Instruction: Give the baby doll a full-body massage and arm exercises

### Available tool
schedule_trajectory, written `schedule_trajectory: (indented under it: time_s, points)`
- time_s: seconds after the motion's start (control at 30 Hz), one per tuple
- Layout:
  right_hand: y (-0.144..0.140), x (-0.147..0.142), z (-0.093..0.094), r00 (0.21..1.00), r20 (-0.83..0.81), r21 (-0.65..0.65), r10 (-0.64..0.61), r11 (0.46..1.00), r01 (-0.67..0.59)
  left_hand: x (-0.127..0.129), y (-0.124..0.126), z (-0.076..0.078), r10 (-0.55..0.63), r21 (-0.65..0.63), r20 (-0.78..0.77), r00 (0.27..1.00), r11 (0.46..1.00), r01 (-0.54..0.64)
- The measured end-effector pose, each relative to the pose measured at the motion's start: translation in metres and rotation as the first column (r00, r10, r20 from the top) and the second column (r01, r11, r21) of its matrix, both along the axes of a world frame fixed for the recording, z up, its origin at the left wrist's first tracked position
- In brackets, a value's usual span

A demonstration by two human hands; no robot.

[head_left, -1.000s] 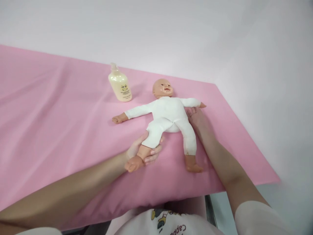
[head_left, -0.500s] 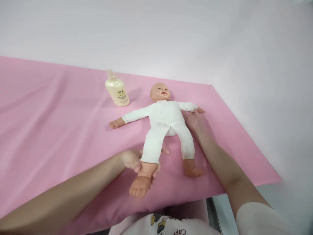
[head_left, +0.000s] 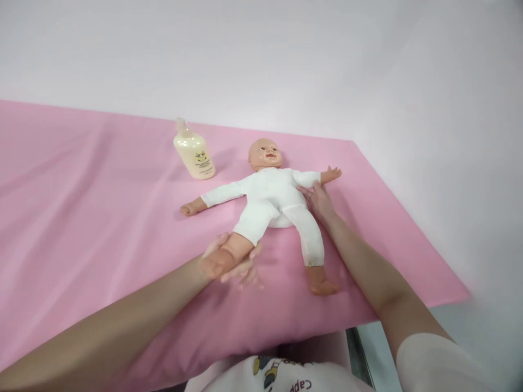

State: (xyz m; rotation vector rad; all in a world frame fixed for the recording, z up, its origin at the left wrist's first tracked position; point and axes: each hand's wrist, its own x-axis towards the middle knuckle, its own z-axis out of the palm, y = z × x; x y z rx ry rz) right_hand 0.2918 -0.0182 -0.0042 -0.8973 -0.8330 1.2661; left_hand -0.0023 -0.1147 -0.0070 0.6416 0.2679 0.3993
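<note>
From the head camera, a baby doll (head_left: 275, 198) in a white bodysuit lies on its back on a pink sheet (head_left: 81, 218) that covers the table, its head toward the far wall and its legs toward the person. It sits a little right of the middle of the sheet, with both arms spread out to the sides.

The left hand (head_left: 231, 264) comes in from the near left and cups the doll's bare lower leg and foot on that side. The fingers curl loosely under and around the limb, and the leg is lifted and bent away from the sheet. The hand is blurred, so I cannot tell how firmly it holds.

The right hand (head_left: 316, 197) reaches in from the near right and lies against the doll's side, just below the arm on the right. Its fingers are laid flat against the white cloth rather than closed around anything. The doll's other leg rests straight on the sheet, its foot pointing toward the near edge.

A cream-coloured pump bottle (head_left: 192, 152) stands upright on the sheet to the far left of the doll's head, apart from it and from both hands. A plain pale wall (head_left: 286, 65) rises behind the table. At the near edge, a white shirt with a printed design (head_left: 281, 375) shows below.
</note>
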Motion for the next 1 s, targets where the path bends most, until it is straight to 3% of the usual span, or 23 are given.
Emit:
schedule_trajectory:
  time_s: [0.03, 0.07, 0.2, 0.33, 0.47, 0.57, 0.63, 0.7, 0.8, 0.9, 1.0]
  points:
    - [-0.002, -0.004, -0.001, 1.000, 0.020, 0.015, -0.011, 1.000, 0.011, 0.002, 0.000, 0.008, -0.068, 0.052, 0.041, 0.997, 0.996, 0.066]
    - [-0.005, -0.007, -0.001, 0.999, 0.047, 0.036, -0.022, 0.999, 0.020, 0.004, 0.000, 0.016, -0.044, 0.081, 0.064, 0.997, 0.996, 0.039]
    - [-0.015, -0.019, 0.001, 0.980, 0.200, 0.118, -0.009, 0.993, -0.015, 0.010, -0.001, 0.034, 0.146, 0.080, 0.044, 0.988, 0.986, -0.149]
    - [-0.024, -0.024, 0.004, 0.908, 0.415, 0.245, -0.054, 0.968, -0.054, 0.012, -0.001, 0.029, 0.212, 0.081, -0.021, 0.977, 0.974, -0.209]
    - [-0.032, -0.028, 0.007, 0.756, 0.650, 0.337, -0.079, 0.922, -0.193, 0.013, -0.001, 0.025, 0.232, 0.105, -0.004, 0.973, 0.967, -0.231]
    - [-0.037, -0.031, 0.010, 0.664, 0.743, 0.348, -0.088, 0.897, -0.271, 0.016, -0.004, 0.027, 0.179, 0.125, 0.020, 0.984, 0.976, -0.180]
    - [-0.038, -0.033, 0.011, 0.648, 0.756, 0.348, -0.087, 0.893, -0.285, 0.017, -0.006, 0.027, 0.097, 0.141, 0.034, 0.995, 0.985, -0.101]
    - [-0.036, -0.034, 0.009, 0.683, 0.727, 0.344, -0.071, 0.898, -0.273, 0.015, -0.009, 0.025, -0.011, 0.153, 0.016, 1.000, 0.988, 0.009]
    - [-0.028, -0.032, 0.003, 0.837, 0.546, 0.311, -0.033, 0.936, -0.166, 0.009, -0.011, 0.025, -0.192, 0.150, -0.065, 0.979, 0.968, 0.200]
    - [-0.016, -0.027, -0.004, 0.968, 0.244, 0.157, -0.062, 0.987, 0.024, 0.004, -0.010, 0.032, -0.359, 0.172, -0.139, 0.923, 0.909, 0.379]
    - [-0.006, -0.020, -0.007, 0.992, 0.058, 0.023, -0.116, 0.993, 0.115, 0.005, -0.007, 0.047, -0.488, 0.194, -0.238, 0.840, 0.823, 0.533]
